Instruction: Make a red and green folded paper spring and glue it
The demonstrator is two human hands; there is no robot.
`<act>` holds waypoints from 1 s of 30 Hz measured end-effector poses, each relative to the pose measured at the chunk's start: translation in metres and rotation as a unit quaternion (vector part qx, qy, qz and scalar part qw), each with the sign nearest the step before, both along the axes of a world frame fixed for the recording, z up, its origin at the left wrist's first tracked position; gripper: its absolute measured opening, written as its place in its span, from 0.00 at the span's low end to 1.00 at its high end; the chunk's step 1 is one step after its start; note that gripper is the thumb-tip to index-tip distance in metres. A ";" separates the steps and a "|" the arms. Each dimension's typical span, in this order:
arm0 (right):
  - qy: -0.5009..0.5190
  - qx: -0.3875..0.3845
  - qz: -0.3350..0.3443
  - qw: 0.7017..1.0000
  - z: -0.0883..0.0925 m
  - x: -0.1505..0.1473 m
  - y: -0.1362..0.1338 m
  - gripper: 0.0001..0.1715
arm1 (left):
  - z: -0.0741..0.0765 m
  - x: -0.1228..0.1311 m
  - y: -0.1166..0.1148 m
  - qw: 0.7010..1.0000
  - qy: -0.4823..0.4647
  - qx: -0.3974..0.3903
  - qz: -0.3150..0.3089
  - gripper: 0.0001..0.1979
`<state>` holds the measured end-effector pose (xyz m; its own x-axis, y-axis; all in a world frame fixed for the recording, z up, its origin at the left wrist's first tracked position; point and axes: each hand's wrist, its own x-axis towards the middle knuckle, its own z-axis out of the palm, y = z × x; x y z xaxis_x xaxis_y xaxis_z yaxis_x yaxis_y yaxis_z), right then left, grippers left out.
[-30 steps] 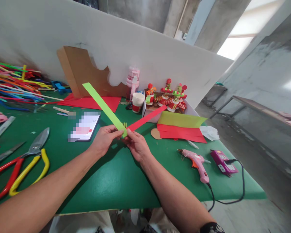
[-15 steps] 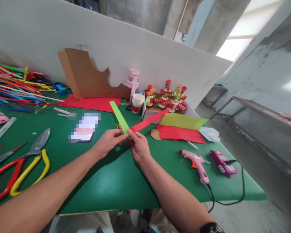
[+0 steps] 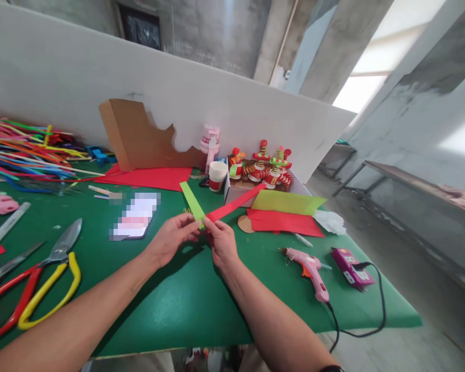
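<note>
Over the middle of the table, a green paper strip (image 3: 192, 200) and a red paper strip (image 3: 236, 202) meet at one end in a V shape. My left hand (image 3: 174, 238) pinches the green strip near that joint. Close beside it, my right hand (image 3: 221, 239) pinches the red strip's near end between thumb and fingers. Both strips point away from me, the green up to the left and the red up to the right. Whether the ends are glued or only overlapped is hidden by my fingertips. A small coiled piece (image 3: 187, 211) shows behind my left hand.
On the right lie a pink glue gun (image 3: 310, 268), a purple power box (image 3: 352, 267), and red paper sheets (image 3: 282, 222). Behind them, a box (image 3: 236, 195) holds several paper-cup figures. Paper cups (image 3: 218, 175) stand beside it. Large scissors (image 3: 58, 258) and a phone (image 3: 136, 216) lie left.
The view has tilted up slightly, so the table sits lower in the picture. Both hands keep their pinch on the strips, which hold nearly the same V.
</note>
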<state>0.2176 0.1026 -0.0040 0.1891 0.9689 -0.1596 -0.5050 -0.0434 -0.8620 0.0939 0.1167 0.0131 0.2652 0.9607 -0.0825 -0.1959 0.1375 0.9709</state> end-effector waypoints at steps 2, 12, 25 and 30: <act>-0.032 0.009 0.002 0.999 0.002 0.003 -0.001 0.15 | 0.002 0.000 0.001 0.998 -0.046 -0.028 0.013 0.17; 0.019 0.088 0.029 0.996 0.011 -0.007 -0.010 0.13 | -0.001 0.003 0.001 0.989 -0.131 -0.014 0.073 0.16; 0.051 -0.054 -0.021 0.997 0.040 0.023 -0.030 0.19 | 0.036 -0.030 -0.006 0.943 0.168 0.131 -0.257 0.20; 0.018 -0.081 0.052 0.995 0.036 0.026 -0.096 0.22 | 0.071 -0.049 -0.044 0.910 0.221 0.285 -0.205 0.22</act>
